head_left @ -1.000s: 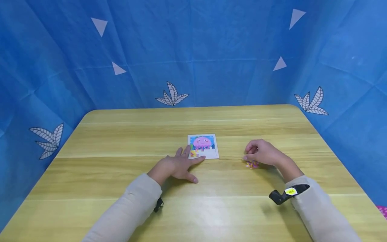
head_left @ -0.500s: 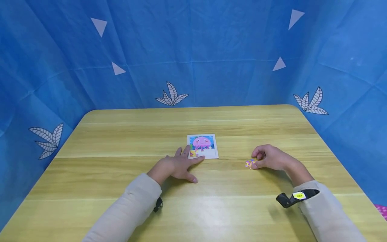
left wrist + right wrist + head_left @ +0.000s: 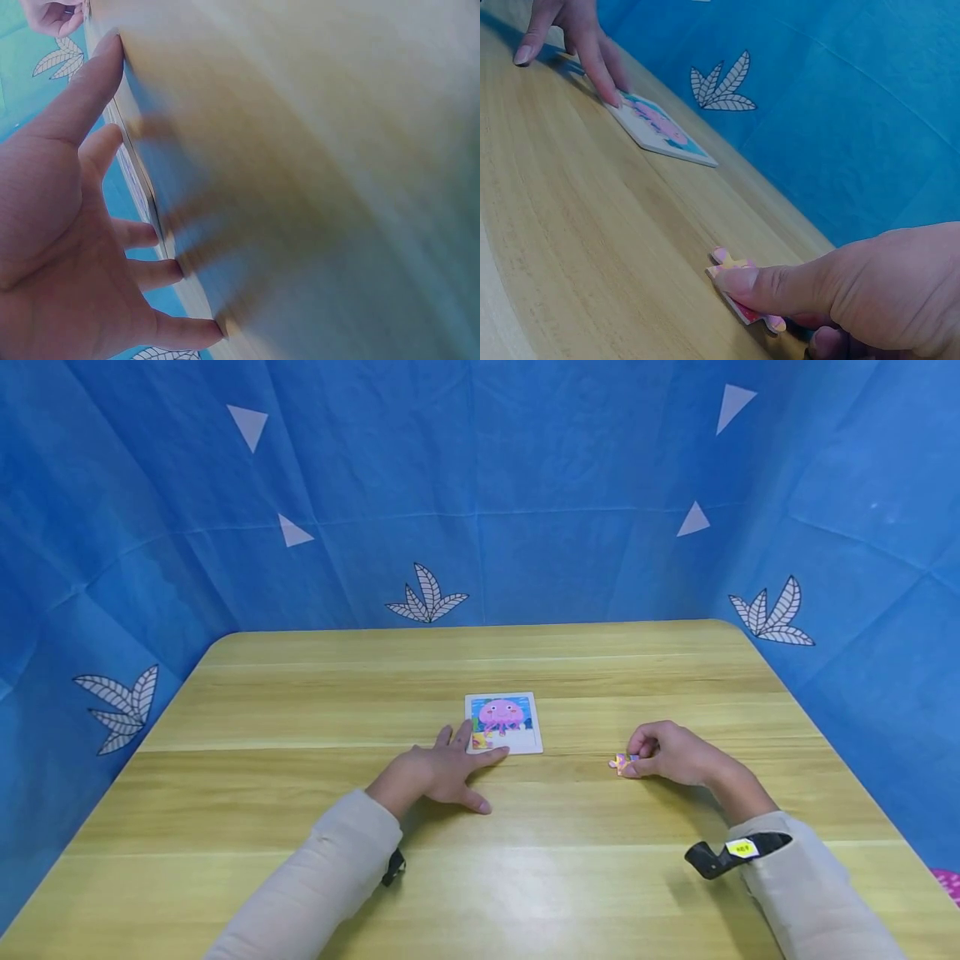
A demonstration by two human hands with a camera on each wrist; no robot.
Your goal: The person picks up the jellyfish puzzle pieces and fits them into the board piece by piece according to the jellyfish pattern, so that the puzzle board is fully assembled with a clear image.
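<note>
Now your right hand (image 3: 671,753) has dropped from hovering to pinch the jigsaw piece (image 3: 620,764) on the tabletop's middle, right of the jellyfish puzzle board (image 3: 504,722); your left hand (image 3: 438,771) stays flat, fingers spread, pressing the board's near-left corner.

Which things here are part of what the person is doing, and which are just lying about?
In use:
- puzzle board, jellyfish picture, steadied by the left hand
- loose puzzle piece, pinched on the table by the right hand

Just there:
- wooden table
- blue backdrop with leaf prints
- wrist strap on the right sleeve
</note>
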